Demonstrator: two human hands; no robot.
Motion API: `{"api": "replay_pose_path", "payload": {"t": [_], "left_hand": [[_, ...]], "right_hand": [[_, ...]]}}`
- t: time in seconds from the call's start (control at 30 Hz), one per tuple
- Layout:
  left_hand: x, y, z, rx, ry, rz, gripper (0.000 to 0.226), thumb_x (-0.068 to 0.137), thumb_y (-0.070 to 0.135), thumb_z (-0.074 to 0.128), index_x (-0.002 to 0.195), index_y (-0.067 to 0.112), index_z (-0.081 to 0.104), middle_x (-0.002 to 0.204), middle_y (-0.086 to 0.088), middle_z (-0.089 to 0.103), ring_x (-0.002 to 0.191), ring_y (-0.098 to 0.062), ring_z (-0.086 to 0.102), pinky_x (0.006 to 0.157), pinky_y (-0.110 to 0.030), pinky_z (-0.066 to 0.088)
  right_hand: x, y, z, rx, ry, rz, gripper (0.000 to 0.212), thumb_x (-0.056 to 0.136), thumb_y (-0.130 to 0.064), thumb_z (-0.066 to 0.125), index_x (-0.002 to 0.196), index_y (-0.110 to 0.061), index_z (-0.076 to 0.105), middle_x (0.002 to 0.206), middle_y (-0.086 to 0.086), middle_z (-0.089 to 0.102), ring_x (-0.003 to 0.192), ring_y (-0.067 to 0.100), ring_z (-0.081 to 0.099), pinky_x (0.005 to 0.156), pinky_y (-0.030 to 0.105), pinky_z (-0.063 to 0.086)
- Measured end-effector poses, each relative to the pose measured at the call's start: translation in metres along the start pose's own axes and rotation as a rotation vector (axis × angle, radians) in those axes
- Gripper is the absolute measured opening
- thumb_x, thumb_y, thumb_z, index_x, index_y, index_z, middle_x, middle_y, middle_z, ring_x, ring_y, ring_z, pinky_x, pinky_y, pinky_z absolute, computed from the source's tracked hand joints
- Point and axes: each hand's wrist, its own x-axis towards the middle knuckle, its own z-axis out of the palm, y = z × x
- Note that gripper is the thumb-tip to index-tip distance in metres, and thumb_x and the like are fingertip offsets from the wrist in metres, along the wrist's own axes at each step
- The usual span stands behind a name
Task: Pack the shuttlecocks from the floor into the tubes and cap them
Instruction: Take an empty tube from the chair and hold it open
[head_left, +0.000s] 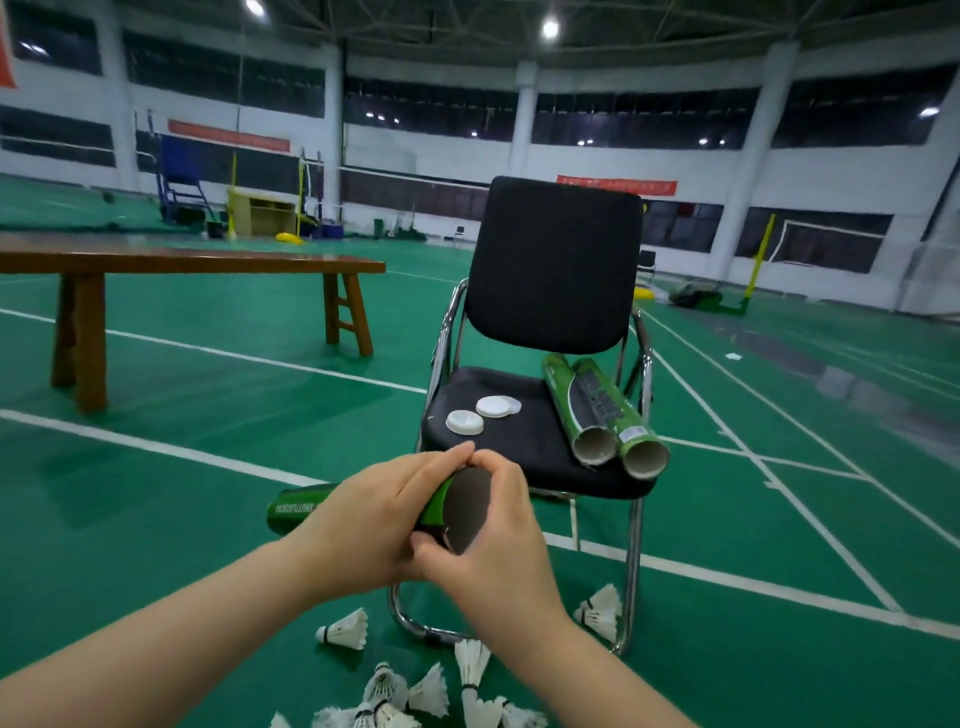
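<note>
Green floor (156, 519) bears shuttlecocks (343, 630); chair (524, 452) holds tubes (602, 405), caps (465, 422).

Left grip (363, 519) wraps green tube (296, 512), right grip (498, 540) curls round its near end. Two open tubes (597, 410) at chair (519, 452) seat's right edge, white caps (465, 422) mid-seat; shuttlecocks (395, 691) on floor (208, 545).

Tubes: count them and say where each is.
3. The held tube is gripped by the left hand and right hand before the chair. Two open tubes, the inner tube and outer tube, lie side by side on its seat. None looks hidden.

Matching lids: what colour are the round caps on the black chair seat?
The round plastic caps are white; head view.
</note>
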Motion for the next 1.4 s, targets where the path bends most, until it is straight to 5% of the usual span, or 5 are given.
{"api": "replay_pose_path", "payload": {"t": [0.37,0.8,1.03,1.3,1.4], "left_hand": [[0.007,0.020,-0.017,0.011,0.038,0.033,0.076,0.069,0.044,0.053,0.134,0.008,0.034,0.116,-0.012,0.063,0.104,-0.015,0.049,0.093,-0.023,0.035],[0.000,0.023,-0.028,-0.022,0.041,-0.043,0.084,0.068,0.053,0.053,0.137,0.013,0.026,0.121,-0.016,0.060,0.101,-0.024,0.058,0.081,-0.030,0.046],[-0.042,0.001,-0.002,0.045,-0.072,-0.165,0.095,0.063,0.049,0.072,0.138,0.016,0.023,0.118,-0.017,0.060,0.098,-0.033,0.061,0.075,-0.040,0.051],[-0.080,-0.042,0.060,0.086,-0.243,-0.324,0.099,0.056,0.040,0.082,0.136,0.010,0.033,0.110,-0.016,0.063,0.091,-0.033,0.063,0.069,-0.039,0.052],[-0.085,-0.063,0.093,0.111,-0.271,-0.318,0.092,0.058,0.047,0.076,0.131,0.006,0.039,0.102,-0.015,0.065,0.083,-0.032,0.065,0.062,-0.035,0.052]], "right_hand": [[-0.012,-0.015,-0.019,0.009,0.055,-0.068,0.064,0.070,-0.025,0.075,0.110,-0.042,0.028,0.107,-0.023,0.038,0.106,0.003,0.043,0.085,0.001,0.032],[-0.008,-0.025,-0.021,0.038,0.003,-0.078,0.066,0.073,-0.025,0.076,0.128,-0.017,0.040,0.124,0.000,0.046,0.113,0.014,0.045,0.096,0.024,0.037],[-0.006,0.015,0.019,0.202,-0.187,-0.035,0.076,0.070,-0.061,0.051,0.132,-0.018,0.039,0.131,-0.004,0.045,0.118,0.007,0.043,0.098,0.021,0.036],[0.012,0.095,0.084,0.290,-0.243,0.131,0.072,0.071,-0.063,0.044,0.134,-0.028,0.040,0.124,-0.011,0.050,0.112,-0.003,0.048,0.094,0.014,0.038],[0.021,0.136,0.106,0.286,-0.159,0.190,0.059,0.074,-0.063,0.044,0.126,-0.035,0.040,0.118,-0.012,0.053,0.116,0.004,0.049,0.100,0.028,0.039]]}}
